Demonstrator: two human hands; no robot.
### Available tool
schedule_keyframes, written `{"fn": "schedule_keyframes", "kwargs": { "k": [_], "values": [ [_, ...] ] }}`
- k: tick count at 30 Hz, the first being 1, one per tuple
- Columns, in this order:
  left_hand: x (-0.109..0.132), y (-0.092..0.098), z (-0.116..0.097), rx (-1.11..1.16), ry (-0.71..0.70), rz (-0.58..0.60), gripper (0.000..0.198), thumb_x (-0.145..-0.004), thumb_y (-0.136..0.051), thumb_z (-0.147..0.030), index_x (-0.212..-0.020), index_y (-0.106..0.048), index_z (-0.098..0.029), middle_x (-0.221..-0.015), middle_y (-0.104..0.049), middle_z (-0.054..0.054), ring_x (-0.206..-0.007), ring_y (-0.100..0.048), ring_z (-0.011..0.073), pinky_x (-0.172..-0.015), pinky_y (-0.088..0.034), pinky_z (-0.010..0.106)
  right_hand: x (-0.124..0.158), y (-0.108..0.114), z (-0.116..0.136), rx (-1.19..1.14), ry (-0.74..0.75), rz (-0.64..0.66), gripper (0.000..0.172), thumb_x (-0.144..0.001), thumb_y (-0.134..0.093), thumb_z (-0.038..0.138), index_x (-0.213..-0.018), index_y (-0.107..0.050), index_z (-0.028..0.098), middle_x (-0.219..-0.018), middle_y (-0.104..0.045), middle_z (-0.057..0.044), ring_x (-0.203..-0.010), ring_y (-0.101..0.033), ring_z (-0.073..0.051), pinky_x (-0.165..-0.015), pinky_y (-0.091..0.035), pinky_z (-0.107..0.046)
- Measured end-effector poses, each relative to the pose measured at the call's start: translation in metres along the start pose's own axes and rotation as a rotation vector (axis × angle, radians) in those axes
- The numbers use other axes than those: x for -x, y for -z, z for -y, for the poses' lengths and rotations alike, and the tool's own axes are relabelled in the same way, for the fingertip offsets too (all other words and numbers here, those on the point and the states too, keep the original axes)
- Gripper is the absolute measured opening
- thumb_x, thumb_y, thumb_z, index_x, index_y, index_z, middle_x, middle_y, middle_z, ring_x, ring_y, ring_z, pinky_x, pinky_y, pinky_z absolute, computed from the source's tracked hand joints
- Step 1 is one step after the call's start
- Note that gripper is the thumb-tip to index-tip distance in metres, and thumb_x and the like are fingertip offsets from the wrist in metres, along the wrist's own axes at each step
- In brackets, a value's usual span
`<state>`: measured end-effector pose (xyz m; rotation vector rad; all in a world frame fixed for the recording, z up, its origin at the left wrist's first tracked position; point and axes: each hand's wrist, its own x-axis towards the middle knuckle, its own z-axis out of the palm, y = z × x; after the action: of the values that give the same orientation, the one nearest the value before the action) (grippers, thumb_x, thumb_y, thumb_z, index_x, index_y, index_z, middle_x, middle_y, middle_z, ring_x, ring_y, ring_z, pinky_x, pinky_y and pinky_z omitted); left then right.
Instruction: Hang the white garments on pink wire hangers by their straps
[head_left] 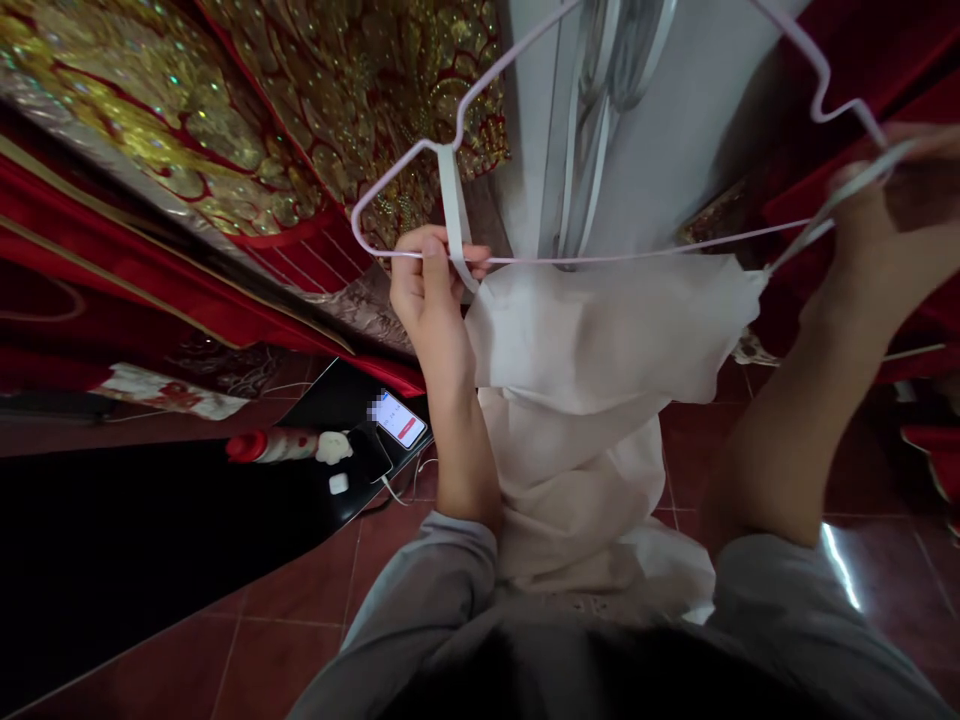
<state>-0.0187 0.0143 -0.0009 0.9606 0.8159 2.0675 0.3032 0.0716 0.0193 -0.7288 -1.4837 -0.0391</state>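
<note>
A thin pale pink clothes hanger (495, 75) spans the top of the head view, its hook out of frame. From it hangs a white garment (600, 330), falling in loose folds toward my body. One white strap (452, 200) loops over the hanger's left shoulder notch. My left hand (435, 270) pinches the hanger's lower left bar, right at that strap. At the right edge, my right hand (892, 210) is blurred and partly cut off. The other white strap (832, 205) runs taut from the garment to its fingers, by the hanger's right end.
Gold-sequined red garments (360, 110) hang at upper left, and more red cloth (915, 70) at the right. Below left, a black table (150, 540) carries a lit phone (401, 420), a red-capped bottle (277, 445) and a small white case (339, 483). Red tiles (285, 640) cover the floor.
</note>
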Motion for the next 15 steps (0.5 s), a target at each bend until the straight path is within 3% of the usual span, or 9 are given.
{"fn": "schedule_keyframes", "kwargs": {
  "k": [3, 6, 8, 12, 15],
  "values": [
    [0.001, -0.001, 0.004, 0.021, -0.017, -0.009, 0.022, -0.112, -0.05, -0.021, -0.093, -0.063, -0.022, -0.078, -0.069, 0.001, -0.071, -0.065, 0.0165, -0.075, -0.053, 0.032, -0.02, -0.007, 0.008, 0.133, -0.086, 0.213, 0.018, -0.081, -0.085, 0.039, -0.091, -0.073, 0.029, -0.088, -0.068, -0.001, -0.084, -0.069, -0.022, -0.085, -0.06, -0.05],
    [0.001, 0.0, 0.006, 0.031, -0.012, 0.008, 0.023, -0.113, -0.049, -0.02, -0.095, -0.063, -0.022, -0.079, -0.07, 0.001, -0.072, -0.065, 0.016, -0.076, -0.053, 0.031, -0.035, -0.014, 0.028, 0.375, -0.048, 0.41, 0.021, -0.076, -0.085, 0.032, -0.079, -0.065, 0.029, -0.09, -0.066, -0.001, -0.102, -0.069, -0.029, -0.102, -0.056, -0.058],
    [0.001, 0.001, 0.007, 0.034, 0.008, -0.015, 0.024, -0.113, -0.048, -0.021, -0.094, -0.063, -0.021, -0.077, -0.069, 0.0, -0.07, -0.064, 0.0158, -0.075, -0.052, 0.031, -0.038, -0.016, 0.041, 0.438, -0.001, 0.465, 0.021, -0.073, -0.084, 0.023, -0.08, -0.064, 0.028, -0.102, -0.069, 0.0, -0.116, -0.068, -0.029, -0.114, -0.051, -0.057],
    [0.002, 0.001, 0.005, -0.001, 0.06, -0.022, 0.025, -0.114, -0.046, -0.021, -0.093, -0.061, -0.022, -0.08, -0.069, 0.001, -0.072, -0.064, 0.0169, -0.078, -0.052, 0.033, -0.022, -0.017, 0.058, 0.366, 0.118, 0.354, 0.031, -0.081, -0.073, 0.017, -0.109, -0.075, 0.03, -0.128, -0.07, 0.003, -0.132, -0.063, -0.027, -0.125, -0.044, -0.052],
    [0.004, -0.002, 0.005, 0.004, 0.066, -0.012, 0.026, -0.113, -0.045, -0.019, -0.092, -0.061, -0.023, -0.08, -0.07, 0.001, -0.072, -0.065, 0.0177, -0.078, -0.052, 0.034, 0.01, -0.027, 0.067, 0.23, 0.132, 0.248, 0.042, -0.091, -0.062, 0.019, -0.129, -0.071, 0.037, -0.143, -0.066, 0.006, -0.141, -0.059, -0.027, -0.13, -0.038, -0.054]
  ]
}}
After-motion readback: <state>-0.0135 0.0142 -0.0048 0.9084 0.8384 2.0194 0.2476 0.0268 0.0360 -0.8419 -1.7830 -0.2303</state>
